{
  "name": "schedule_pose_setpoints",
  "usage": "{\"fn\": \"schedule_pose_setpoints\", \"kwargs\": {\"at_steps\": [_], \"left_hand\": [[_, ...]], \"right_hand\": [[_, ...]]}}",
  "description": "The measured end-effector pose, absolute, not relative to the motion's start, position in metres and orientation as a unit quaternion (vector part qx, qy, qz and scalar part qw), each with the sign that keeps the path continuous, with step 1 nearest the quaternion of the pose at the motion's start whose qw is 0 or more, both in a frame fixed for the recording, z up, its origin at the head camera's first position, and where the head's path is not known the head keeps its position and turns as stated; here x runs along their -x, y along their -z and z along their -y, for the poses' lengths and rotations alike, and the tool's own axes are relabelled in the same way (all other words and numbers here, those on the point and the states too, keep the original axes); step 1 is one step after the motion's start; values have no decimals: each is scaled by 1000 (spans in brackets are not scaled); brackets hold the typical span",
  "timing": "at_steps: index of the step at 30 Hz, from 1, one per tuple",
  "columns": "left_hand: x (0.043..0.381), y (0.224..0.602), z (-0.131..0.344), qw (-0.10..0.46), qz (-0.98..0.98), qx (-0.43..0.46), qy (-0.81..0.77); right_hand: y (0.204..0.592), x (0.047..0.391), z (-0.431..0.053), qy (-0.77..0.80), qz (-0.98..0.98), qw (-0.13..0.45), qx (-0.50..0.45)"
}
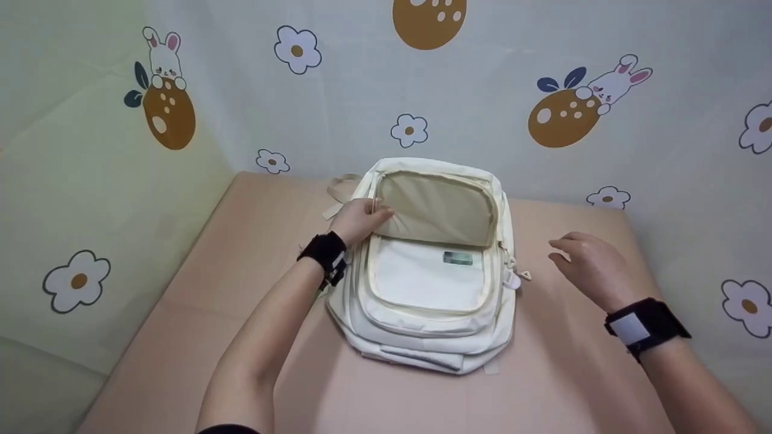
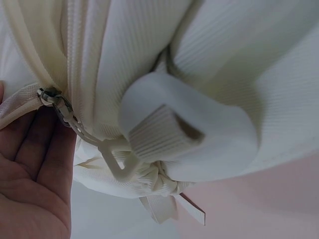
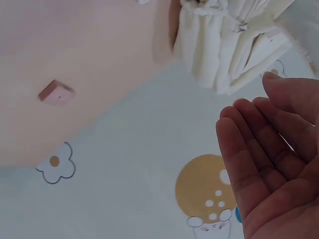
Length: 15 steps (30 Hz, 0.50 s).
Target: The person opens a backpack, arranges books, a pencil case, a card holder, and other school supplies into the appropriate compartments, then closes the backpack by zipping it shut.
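Note:
A white backpack [image 1: 425, 328] lies on the table, its front pocket unzipped. The pocket's front flap [image 1: 437, 208] is folded up, showing its beige lining. My left hand [image 1: 359, 220] grips the flap's left edge between thumb and fingers. In the left wrist view the fingers [image 2: 55, 159] lie behind the edge beside a metal zipper slider [image 2: 50, 95] with a cream pull [image 2: 117, 157]. Within the pocket opening sits a small green rectangular piece [image 1: 458, 258]. To the right of the backpack, my right hand [image 1: 588, 265] hovers with loosely bent fingers, holding nothing.
The backpack stands on a pinkish table [image 1: 235, 265] against a wall cloth [image 1: 344, 102] printed with flowers and rabbits. Zipper pulls [image 1: 525, 275] hang off the bag's right side. A beige strap [image 1: 342, 187] sticks out at its upper left. A small pink block shape [image 3: 56, 93] shows in the right wrist view.

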<state>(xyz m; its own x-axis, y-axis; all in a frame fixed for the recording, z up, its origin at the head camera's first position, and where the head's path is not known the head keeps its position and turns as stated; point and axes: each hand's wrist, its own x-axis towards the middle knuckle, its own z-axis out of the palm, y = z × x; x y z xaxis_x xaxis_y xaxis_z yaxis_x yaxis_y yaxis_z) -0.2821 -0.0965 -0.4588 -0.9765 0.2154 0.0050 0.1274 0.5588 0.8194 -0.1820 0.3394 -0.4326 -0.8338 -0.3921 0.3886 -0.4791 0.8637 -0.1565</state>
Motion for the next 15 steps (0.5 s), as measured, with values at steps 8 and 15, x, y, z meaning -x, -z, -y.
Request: {"fn": "schedule_pose_setpoints", "kwargs": {"at_steps": [8,15], "left_hand": [[281,458,98,40,-882,-102,-459],[280,458,97,32,-890,-102,-443]], "right_hand": [[441,204,-381,-173,966,136,-132],[454,226,-401,-204,977,51,-23]]}}
